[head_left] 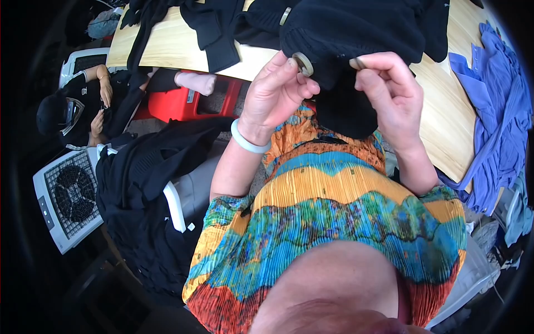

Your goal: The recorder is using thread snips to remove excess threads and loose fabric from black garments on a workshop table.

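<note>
Between the thumb and fingers of my left hand (271, 93) is a small, translucent yellowish ring that looks like a roll of clear tape (303, 63). My right hand (394, 92) is closed in a pinch at about the same height, to the right of the roll. Something small and dark shows at its fingertips, too small to name. Beyond both hands, a black garment (361, 28) lies across the table edge and hangs down toward my lap. On that garment's left side rests another pale ring-shaped piece (285, 15).
More black garments (208, 28) lie on the wooden table (161, 47). Purple cloth (495, 111) hangs over its right side. At left sit a co-worker (72, 111), a red stool (172, 103), a fan unit (69, 192) and a heap of black clothing (139, 167).
</note>
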{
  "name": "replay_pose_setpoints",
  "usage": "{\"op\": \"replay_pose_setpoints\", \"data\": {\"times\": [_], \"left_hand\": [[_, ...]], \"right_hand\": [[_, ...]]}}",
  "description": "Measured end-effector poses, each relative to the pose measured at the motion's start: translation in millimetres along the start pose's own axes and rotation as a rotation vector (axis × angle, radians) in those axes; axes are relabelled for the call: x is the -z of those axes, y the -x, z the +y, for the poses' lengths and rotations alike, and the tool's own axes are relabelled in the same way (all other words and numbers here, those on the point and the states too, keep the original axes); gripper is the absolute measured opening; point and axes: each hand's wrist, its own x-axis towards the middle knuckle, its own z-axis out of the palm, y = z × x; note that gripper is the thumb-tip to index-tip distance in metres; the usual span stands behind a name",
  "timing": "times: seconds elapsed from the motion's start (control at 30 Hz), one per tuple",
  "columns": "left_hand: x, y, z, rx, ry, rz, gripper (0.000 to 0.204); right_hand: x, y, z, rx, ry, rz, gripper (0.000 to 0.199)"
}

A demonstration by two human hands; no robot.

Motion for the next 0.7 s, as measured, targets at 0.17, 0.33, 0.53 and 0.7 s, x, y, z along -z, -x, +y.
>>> {"op": "replay_pose_setpoints", "data": {"times": [0.17, 0.33, 0.53, 0.7], "left_hand": [[3.4, 2.0, 0.1, 0.015, 0.046, -0.045, 0.021], [1.9, 1.3, -6.1, 0.025, 0.009, -0.058, 0.023], [-0.4, 2.5, -16.8, 0.062, 0.015, -0.129, 0.027], [-7.5, 0.4, -20.7, 0.090, 0.021, -0.007, 0.023]], "right_hand": [[4.8, 1.4, -2.4, 0.029, -0.013, -0.040, 0.016], [4.5, 15.3, -6.3, 0.099, 0.179, -0.094, 0.023], [-2.5, 11.3, -7.4, 0.149, 0.410, -0.031, 0.022], [0.3, 9.5, -4.4, 0.310, 0.581, 0.000, 0.018]]}}
